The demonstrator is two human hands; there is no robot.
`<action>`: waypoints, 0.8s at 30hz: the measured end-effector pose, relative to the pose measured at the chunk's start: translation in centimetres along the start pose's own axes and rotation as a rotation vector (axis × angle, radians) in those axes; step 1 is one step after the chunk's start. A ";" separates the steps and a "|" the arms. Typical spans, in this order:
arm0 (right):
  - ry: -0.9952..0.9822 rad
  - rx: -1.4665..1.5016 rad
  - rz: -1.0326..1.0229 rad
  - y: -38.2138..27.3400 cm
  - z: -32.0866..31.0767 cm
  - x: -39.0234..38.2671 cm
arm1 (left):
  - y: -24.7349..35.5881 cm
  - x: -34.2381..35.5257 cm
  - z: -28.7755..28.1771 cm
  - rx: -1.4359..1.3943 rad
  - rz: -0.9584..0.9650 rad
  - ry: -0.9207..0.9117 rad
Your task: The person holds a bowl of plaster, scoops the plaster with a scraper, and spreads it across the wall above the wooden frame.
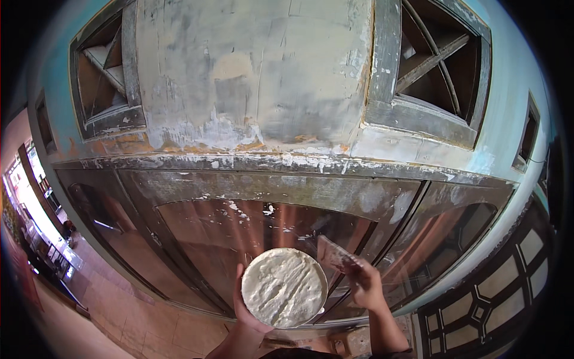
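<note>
While fingers [240,286] hold the tub [326,286], paste [284,290] fills it.

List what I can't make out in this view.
In the head view:
Inner bottom of the tub: covered by white paste.
Some fingers of the left hand: hidden by the tub.
Gripped end of the flat tool: covered by the right hand.
Dark item near the far-left opening: too small.

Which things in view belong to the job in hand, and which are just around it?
Job in hand:
tub of white paste, in the left hand
flat tool, in the right hand
probably the patchy wall, given its white smears

Just around:
doors
vents
dark lattice
tiled floor
</note>
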State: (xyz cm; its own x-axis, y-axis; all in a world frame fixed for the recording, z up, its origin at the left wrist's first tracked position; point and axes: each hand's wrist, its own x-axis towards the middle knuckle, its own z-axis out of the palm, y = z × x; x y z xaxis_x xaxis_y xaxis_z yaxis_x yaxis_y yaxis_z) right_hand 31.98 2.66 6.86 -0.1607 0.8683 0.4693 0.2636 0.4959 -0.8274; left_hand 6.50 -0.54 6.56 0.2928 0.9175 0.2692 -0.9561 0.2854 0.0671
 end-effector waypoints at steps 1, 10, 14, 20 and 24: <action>0.149 0.257 -0.052 -0.1 0.3 0.0 | -0.1 0.0 0.1 0.002 -0.006 0.005; 0.111 0.112 -0.141 -3.1 -0.4 -0.8 | -1.0 0.9 -0.8 0.014 -0.053 -0.013; -0.052 -0.131 -0.293 -2.5 -0.3 -0.4 | -0.5 1.1 -1.3 0.023 -0.016 0.030; -0.041 -0.165 0.082 3.0 -2.6 -1.4 | -0.3 1.5 -1.2 0.008 0.013 -0.037; 0.165 0.265 -0.045 0.7 -2.1 -1.0 | -1.0 1.5 -1.3 0.026 -0.030 -0.014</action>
State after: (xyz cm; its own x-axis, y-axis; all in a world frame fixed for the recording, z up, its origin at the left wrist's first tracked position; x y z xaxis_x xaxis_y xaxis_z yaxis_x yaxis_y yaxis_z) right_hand 34.37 2.15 6.41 -0.0046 0.8463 0.5327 -0.0012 0.5327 -0.8463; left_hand 7.92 0.94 5.67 0.3208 0.9048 0.2801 -0.9471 0.3049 0.1000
